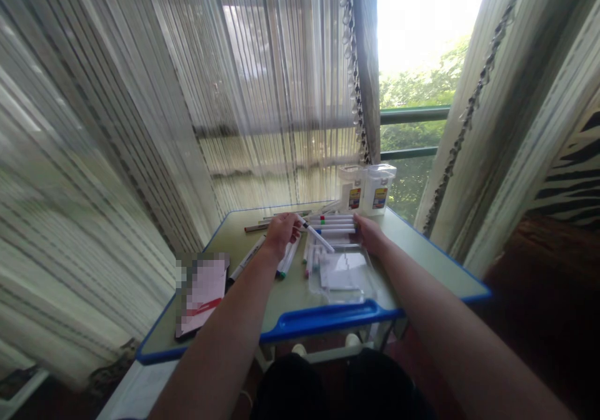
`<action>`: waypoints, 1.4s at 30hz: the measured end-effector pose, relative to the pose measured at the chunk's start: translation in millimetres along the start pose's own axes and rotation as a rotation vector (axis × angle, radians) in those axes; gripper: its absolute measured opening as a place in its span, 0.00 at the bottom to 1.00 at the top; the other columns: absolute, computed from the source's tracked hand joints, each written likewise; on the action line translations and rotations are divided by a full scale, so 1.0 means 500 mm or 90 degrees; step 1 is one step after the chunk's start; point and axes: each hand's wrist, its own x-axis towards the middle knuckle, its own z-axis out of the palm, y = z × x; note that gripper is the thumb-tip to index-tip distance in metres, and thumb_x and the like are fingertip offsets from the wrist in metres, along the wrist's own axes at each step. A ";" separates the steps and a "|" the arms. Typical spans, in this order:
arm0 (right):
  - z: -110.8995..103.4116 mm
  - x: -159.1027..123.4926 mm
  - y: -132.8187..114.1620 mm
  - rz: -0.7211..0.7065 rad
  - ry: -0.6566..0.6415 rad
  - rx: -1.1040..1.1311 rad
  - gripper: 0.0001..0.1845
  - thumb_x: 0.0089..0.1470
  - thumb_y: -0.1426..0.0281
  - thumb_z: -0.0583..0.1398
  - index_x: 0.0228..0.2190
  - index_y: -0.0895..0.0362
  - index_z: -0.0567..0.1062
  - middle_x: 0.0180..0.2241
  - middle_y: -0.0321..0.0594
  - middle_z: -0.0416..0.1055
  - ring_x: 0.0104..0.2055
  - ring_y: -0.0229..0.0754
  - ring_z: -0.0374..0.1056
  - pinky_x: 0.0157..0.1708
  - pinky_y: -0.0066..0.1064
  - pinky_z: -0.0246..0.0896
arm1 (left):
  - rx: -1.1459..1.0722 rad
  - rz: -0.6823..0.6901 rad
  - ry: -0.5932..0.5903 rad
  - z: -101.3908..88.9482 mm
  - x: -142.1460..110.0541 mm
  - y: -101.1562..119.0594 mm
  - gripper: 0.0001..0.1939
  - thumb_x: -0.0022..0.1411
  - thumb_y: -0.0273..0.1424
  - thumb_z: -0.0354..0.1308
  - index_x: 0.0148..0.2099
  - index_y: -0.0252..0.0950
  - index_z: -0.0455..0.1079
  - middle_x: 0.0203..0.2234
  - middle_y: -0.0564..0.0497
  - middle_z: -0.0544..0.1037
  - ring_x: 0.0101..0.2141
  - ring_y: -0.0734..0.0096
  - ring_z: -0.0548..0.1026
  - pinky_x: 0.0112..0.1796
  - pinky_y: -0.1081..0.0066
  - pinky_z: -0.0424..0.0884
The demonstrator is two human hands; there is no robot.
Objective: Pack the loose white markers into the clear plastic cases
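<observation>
My left hand (280, 231) is closed around a white marker (317, 235) that points right and toward me. My right hand (369, 232) rests with curled fingers on a row of white markers (334, 223) with coloured caps, lined up side by side on the small green table (244, 295). More markers (287, 262) lie loose under and beside my left hand. A clear plastic case (344, 275) with white paper inside lies just in front of both hands.
Two clear marker boxes (368, 189) stand at the table's far edge by the window. A phone (202, 294) lies at the near left. The table has a blue rim (328, 319). Curtains hang close on the left, behind and right.
</observation>
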 end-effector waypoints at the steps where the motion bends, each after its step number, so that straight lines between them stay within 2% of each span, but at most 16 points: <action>1: 0.003 -0.003 0.000 0.007 -0.007 -0.002 0.09 0.59 0.67 0.52 0.32 0.57 0.70 0.19 0.37 0.70 0.21 0.40 0.68 0.19 0.29 0.67 | -0.021 -0.009 -0.001 0.001 0.001 -0.001 0.05 0.45 0.30 0.53 0.24 0.33 0.65 0.16 0.56 0.68 0.14 0.81 0.63 0.14 0.78 0.52; 7: 0.014 -0.017 -0.007 0.033 -0.043 -0.005 0.13 0.61 0.71 0.48 0.32 0.60 0.71 0.25 0.42 0.74 0.24 0.39 0.70 0.24 0.31 0.70 | -0.090 -0.030 -0.021 0.003 0.004 -0.002 0.06 0.46 0.30 0.55 0.27 0.32 0.68 0.20 0.52 0.74 0.16 0.78 0.69 0.15 0.78 0.58; 13: 0.008 -0.013 -0.007 0.028 -0.059 -0.017 0.12 0.61 0.70 0.49 0.33 0.59 0.70 0.23 0.41 0.74 0.24 0.40 0.70 0.21 0.30 0.68 | -0.056 -0.042 0.004 0.007 0.008 -0.008 0.04 0.49 0.29 0.53 0.27 0.33 0.65 0.20 0.52 0.75 0.11 0.85 0.58 0.13 0.79 0.48; 18: 0.008 -0.011 -0.006 0.039 -0.058 -0.009 0.13 0.62 0.69 0.48 0.35 0.60 0.70 0.25 0.41 0.74 0.26 0.40 0.71 0.23 0.30 0.69 | -0.037 -0.054 -0.001 0.005 0.008 -0.011 0.03 0.47 0.27 0.52 0.28 0.35 0.60 0.19 0.54 0.75 0.10 0.84 0.56 0.13 0.79 0.45; 23: 0.013 -0.015 -0.010 0.054 -0.031 -0.009 0.13 0.61 0.68 0.48 0.34 0.58 0.70 0.24 0.41 0.73 0.24 0.40 0.70 0.21 0.30 0.68 | 0.092 -0.015 -0.025 0.008 0.011 -0.023 0.04 0.48 0.30 0.54 0.26 0.34 0.64 0.18 0.54 0.75 0.11 0.84 0.56 0.15 0.78 0.48; 27: 0.015 -0.016 -0.015 0.059 -0.025 -0.001 0.12 0.61 0.69 0.49 0.32 0.58 0.70 0.22 0.40 0.72 0.22 0.40 0.69 0.20 0.30 0.68 | 0.234 0.064 -0.017 0.007 0.019 -0.038 0.10 0.50 0.35 0.54 0.26 0.33 0.68 0.17 0.52 0.75 0.15 0.80 0.62 0.19 0.78 0.56; 32: 0.017 -0.017 -0.015 0.058 -0.013 0.010 0.11 0.61 0.68 0.50 0.30 0.57 0.69 0.20 0.38 0.70 0.20 0.38 0.66 0.17 0.28 0.65 | 0.329 0.121 -0.019 -0.003 0.028 -0.051 0.15 0.53 0.39 0.53 0.23 0.34 0.69 0.13 0.55 0.70 0.15 0.79 0.63 0.21 0.77 0.58; 37: 0.020 -0.021 -0.015 0.051 -0.011 0.001 0.14 0.61 0.68 0.49 0.28 0.58 0.69 0.18 0.36 0.68 0.17 0.36 0.63 0.15 0.26 0.62 | 0.281 0.102 -0.010 0.001 0.027 -0.047 0.17 0.54 0.41 0.51 0.22 0.34 0.68 0.12 0.56 0.68 0.14 0.80 0.61 0.19 0.77 0.56; 42: 0.019 -0.023 -0.016 0.030 -0.020 0.001 0.10 0.60 0.70 0.52 0.29 0.59 0.69 0.19 0.37 0.69 0.19 0.36 0.64 0.17 0.26 0.64 | 0.216 0.051 -0.020 0.005 0.021 -0.040 0.16 0.54 0.42 0.51 0.26 0.34 0.68 0.14 0.56 0.70 0.12 0.82 0.55 0.16 0.77 0.50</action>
